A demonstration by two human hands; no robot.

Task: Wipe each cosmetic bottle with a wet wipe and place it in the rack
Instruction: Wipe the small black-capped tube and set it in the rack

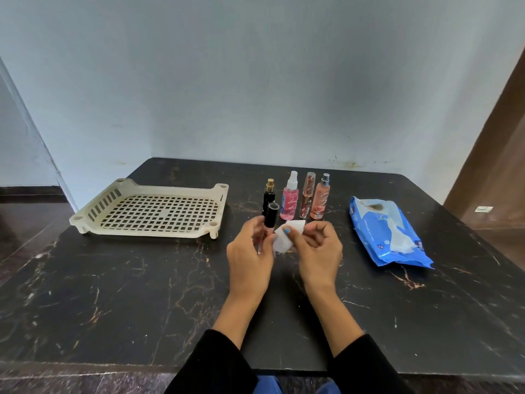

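My left hand (pixel 250 251) holds a slim bottle with a black cap (pixel 270 218), tilted slightly, above the table's middle. My right hand (pixel 318 245) pinches a folded white wet wipe (pixel 284 237) right beside that bottle. Behind my hands several bottles stand in a row: a black one with a gold top (pixel 268 194), a pink spray bottle (pixel 289 197), a slim clear-capped one (pixel 306 194) and a peach one with a silver top (pixel 321 197). The beige lattice rack (pixel 147 211) lies at the left with nothing in it.
A blue pack of wet wipes (pixel 389 234) lies on the right of the dark marble table (pixel 142 294), a wipe sticking out of its opening. A pale wall runs behind the table. A brown door stands at the far right.
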